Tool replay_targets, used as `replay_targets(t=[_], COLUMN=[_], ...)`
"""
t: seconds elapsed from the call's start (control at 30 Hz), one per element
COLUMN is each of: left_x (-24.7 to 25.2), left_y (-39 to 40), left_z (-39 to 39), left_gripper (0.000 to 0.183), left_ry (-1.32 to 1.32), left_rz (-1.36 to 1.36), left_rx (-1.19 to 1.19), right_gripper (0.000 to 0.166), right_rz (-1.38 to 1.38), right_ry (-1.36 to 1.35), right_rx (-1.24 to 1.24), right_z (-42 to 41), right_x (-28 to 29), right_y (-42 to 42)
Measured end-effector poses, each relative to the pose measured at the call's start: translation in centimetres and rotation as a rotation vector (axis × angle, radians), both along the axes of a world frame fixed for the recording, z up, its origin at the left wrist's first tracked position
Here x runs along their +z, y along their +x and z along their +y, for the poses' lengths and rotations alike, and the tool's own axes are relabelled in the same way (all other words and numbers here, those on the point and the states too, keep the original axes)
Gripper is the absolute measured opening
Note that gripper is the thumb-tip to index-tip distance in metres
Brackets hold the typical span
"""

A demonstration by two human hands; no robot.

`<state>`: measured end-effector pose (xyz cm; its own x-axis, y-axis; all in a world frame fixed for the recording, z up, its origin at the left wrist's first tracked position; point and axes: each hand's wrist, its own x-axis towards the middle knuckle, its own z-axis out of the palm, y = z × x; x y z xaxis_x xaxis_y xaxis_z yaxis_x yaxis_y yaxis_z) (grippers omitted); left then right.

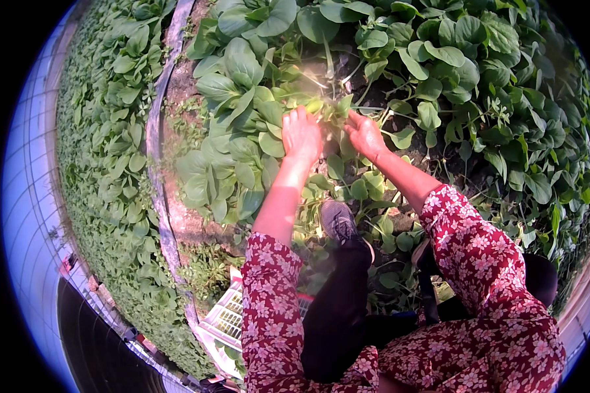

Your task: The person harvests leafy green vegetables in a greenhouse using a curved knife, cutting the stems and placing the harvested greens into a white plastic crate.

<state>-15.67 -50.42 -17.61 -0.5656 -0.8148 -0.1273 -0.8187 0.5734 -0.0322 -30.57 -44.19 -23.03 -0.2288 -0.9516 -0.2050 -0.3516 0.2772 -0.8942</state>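
Note:
Both my hands reach into a bed of leafy greens that look like bok choy (241, 66). My left hand (302, 135) is among the broad leaves, its fingertips beside small yellow-green leaves (315, 105). A short gap to the right, my right hand (365, 135) has its fingers bent near a small pale leaf (344, 104). Glare and foliage obscure the fingertips, so I cannot tell whether either hand grips a stem. Thin pale stems (329, 61) and dark soil show just beyond the hands.
My shoe (337, 220) stands among low plants below my hands. A white plastic crate (221, 322) sits at lower left, partly behind my sleeve. One pale strip (155, 118) runs along the bed's left side, with another planted bed (103, 162) past it. Dense greens (511, 113) fill the right.

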Motion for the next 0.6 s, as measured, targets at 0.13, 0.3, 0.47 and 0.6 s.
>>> replay_targets(t=[0.13,0.3,0.47,0.6], left_x=[0.7,-0.9,0.5,4.7], left_y=[-0.2,1.4,0.7,0.5], left_z=[0.5,0.3,1.5,5.6], left_gripper=[0.036,0.038,0.054,0.058], left_ry=[0.049,-0.03,-0.101,-0.176], left_rz=[-0.095,0.008,0.148,0.316], left_rx=[0.044,0.024,0.02,-0.019], right_gripper=[0.023,0.027,0.053,0.041], right_rz=[0.27,0.171,-0.223,-0.862], right_ry=[0.074,0.13,0.036,0.216], right_rx=[0.091,0.201,-0.096,-0.28], right_z=[-0.3,-0.5,2.3,2.8], right_x=[1.1,2.3,1.4,7.7], right_y=[0.1,-0.6,-2.2,-2.7])
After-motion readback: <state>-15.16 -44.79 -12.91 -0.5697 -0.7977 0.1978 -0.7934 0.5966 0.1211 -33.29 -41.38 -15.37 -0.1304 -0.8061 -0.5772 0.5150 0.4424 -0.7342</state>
